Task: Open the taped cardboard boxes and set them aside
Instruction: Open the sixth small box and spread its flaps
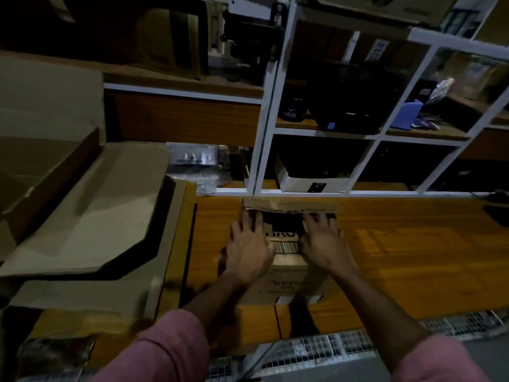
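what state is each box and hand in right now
small cardboard box: on the wooden table, far flap lifted, top open
left hand: flat on the box top, fingers at the opening
right hand: same, on the right side
large cardboard boxes: left, flaps open

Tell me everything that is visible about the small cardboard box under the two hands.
The small cardboard box is brown and stands on the wooden table, below the white shelf frame. Its top bears a barcode label and blurred print. The far flap is lifted, showing a dark opening, so it looks partly open. The left hand and right hand rest on its top, fingers reaching to the opening.
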Motion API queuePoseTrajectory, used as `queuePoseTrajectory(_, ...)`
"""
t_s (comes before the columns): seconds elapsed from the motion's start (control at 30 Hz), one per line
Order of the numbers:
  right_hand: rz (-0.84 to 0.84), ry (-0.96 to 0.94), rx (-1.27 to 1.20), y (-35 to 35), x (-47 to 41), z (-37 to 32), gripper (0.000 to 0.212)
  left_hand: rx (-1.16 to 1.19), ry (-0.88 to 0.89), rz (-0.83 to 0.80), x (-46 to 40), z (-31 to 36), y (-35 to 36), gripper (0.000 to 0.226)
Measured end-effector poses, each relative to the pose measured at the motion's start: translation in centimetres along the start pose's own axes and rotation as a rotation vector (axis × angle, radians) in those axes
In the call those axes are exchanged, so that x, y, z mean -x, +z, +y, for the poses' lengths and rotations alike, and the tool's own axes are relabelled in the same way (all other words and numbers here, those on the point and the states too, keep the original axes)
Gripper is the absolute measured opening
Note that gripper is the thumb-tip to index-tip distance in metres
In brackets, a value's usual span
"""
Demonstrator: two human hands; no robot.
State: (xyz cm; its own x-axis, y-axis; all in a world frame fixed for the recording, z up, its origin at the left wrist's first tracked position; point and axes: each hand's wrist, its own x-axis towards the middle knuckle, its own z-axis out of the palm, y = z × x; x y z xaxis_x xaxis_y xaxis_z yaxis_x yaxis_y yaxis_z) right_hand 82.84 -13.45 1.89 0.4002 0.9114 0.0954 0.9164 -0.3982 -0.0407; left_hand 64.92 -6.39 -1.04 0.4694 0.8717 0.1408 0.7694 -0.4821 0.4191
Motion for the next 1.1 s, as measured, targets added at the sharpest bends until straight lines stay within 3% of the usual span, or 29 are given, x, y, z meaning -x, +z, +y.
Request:
queuePoseTrajectory(0.1, -0.024, 0.07, -0.077, -0.2, -2.8, -0.7, 0.092, -0.032, 0.073, -0.03, -2.0, -0.7, -0.8, 0.1)
queuePoseTrajectory(0.17, -0.046, 0.051, -0.089, 0.3, -3.9, -0.9, 0.097, -0.059, 0.101, -0.08, -3.8, -1.4, -1.2, 0.101)
queuePoseTrajectory(0.33, -0.077, 0.034, -0.05, 2.2, -5.6, 0.1, 0.093, -0.034, -0.039, -0.239, -7.2, -1.6, -0.3, 0.097)
queuePoseTrajectory(0.53, -0.082, -0.033, -0.031, 2.3, -7.4, 0.8, 0.082, -0.008, -0.029, -0.196, -7.3, -1.7, 0.4, 0.09)
queuePoseTrajectory(0.73, -0.039, -0.044, -0.106, 1.4, -8.8, -0.2, 0.05, 0.034, -0.057, -0.198, -7.0, -1.6, 0.2, 0.089)
queuePoseTrajectory(0.93, -0.072, 0.005, -0.102, 1.7, -8.1, -1.0, 0.076, 0.025, -0.077, -0.208, -7.0, -1.2, -0.1, 0.089)
queuePoseTrajectory(1.0, 0.016, -0.032, -0.171, 1.7, -6.9, -2.2, 0.067, -0.015, -0.087, -0.167, -7.0, -1.1, -0.5, 0.084)
queuePoseTrajectory(1.1, 0.046, -0.113, -0.449, 1.9, -5.0, -4.3, 0.032, -0.119, -0.033, -0.04, -6.6, -0.8, -1.1, 0.067)
